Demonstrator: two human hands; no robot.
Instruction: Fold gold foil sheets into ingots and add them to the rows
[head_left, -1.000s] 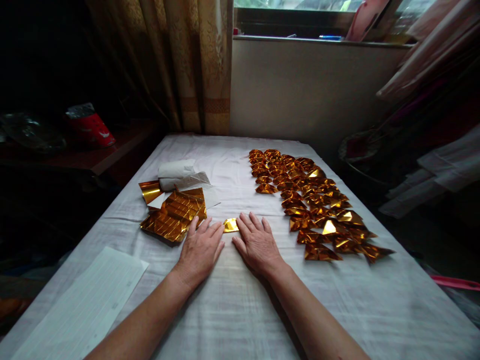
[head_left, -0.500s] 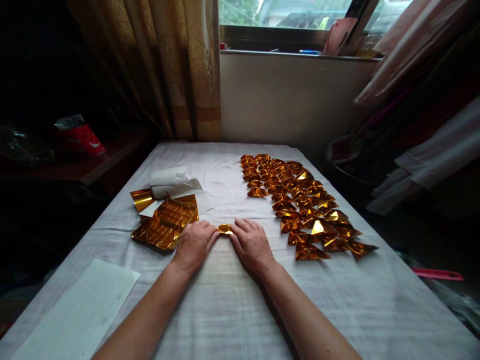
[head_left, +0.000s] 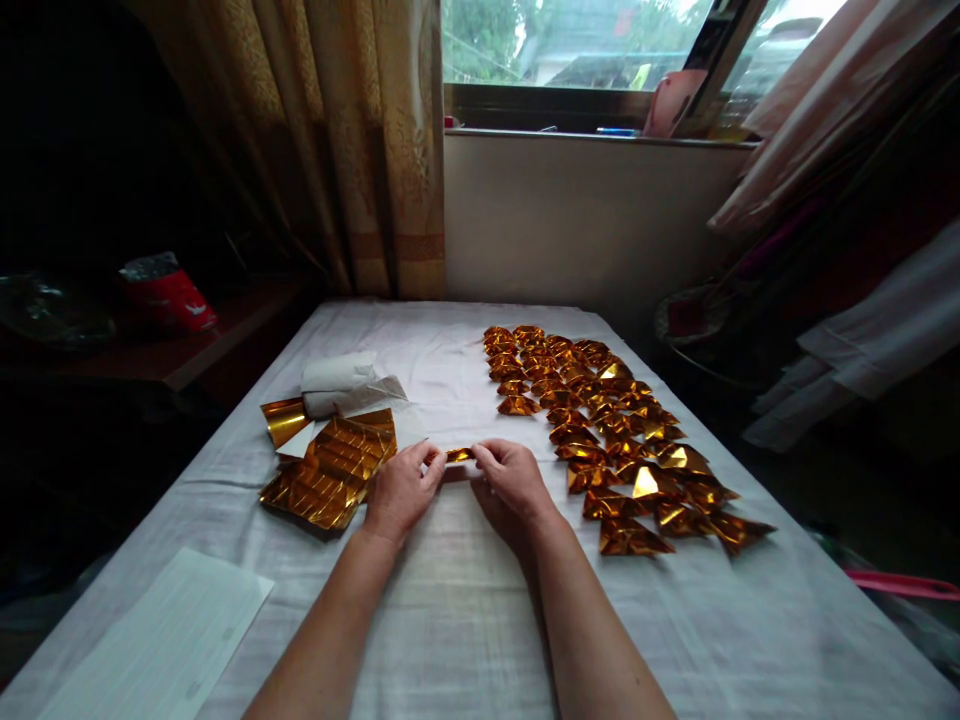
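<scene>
A small strip of folded gold foil paper (head_left: pixel 459 455) is stretched between my two hands, just above the white cloth. My left hand (head_left: pixel 403 490) pinches its left end between thumb and fingers. The right end is pinched by my right hand (head_left: pixel 514 482). Most of the strip's ends are hidden by the fingertips. Close by my left hand lies a pile of creased gold foil sheets (head_left: pixel 337 460). To the right of my right hand, several folded gold foil pieces (head_left: pixel 574 450) with pointed ends are set out in rows.
A white paper roll (head_left: pixel 337 372) lies behind the foil sheets. A pale paper sheet (head_left: pixel 165 635) rests at the front left of the cloth-covered table (head_left: pixel 465 630). Beyond are a curtain (head_left: pixel 360 150), a window and hanging clothes (head_left: pixel 862 350). A red container (head_left: pixel 171 295) stands at left.
Both hands have lifted the foil strip slightly off the cloth, and the fingers have gone from lying flatter to pinching its ends. The camera view has tilted up a little.
</scene>
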